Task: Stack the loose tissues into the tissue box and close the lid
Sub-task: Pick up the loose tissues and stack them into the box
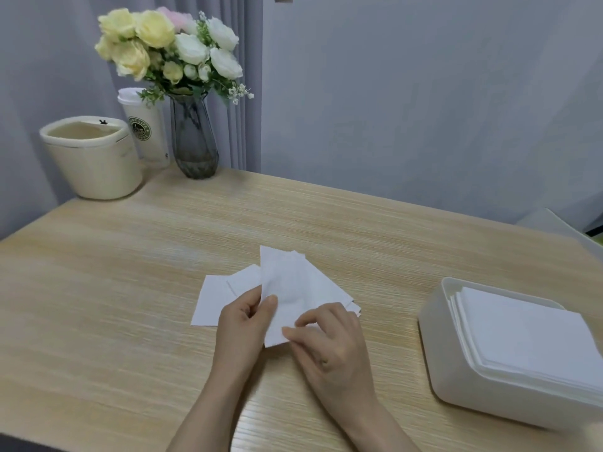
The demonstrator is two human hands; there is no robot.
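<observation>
While both hands (243, 321) (329, 337) pinch the loose tissues (287, 282), bare table (130, 256) surrounds them.

At the centre of the frame, both hands hold a white tissue (287, 288) raised off the wooden table (130, 288): the left hand (243, 324) pinches its left edge between thumb and fingers, and the right hand (329, 340) pinches its lower corner. More loose tissues (212, 301) lie fanned out on the table beneath and just to the left of the held one. At the lower right sits an open white tissue box (437, 347) with a stack of tissues (528, 334) rising above its rim, while the upper left holds a cream bin (94, 168), a lidded paper cup (146, 128) and a grey glass vase (194, 141) of yellow and white flowers (169, 47).
</observation>
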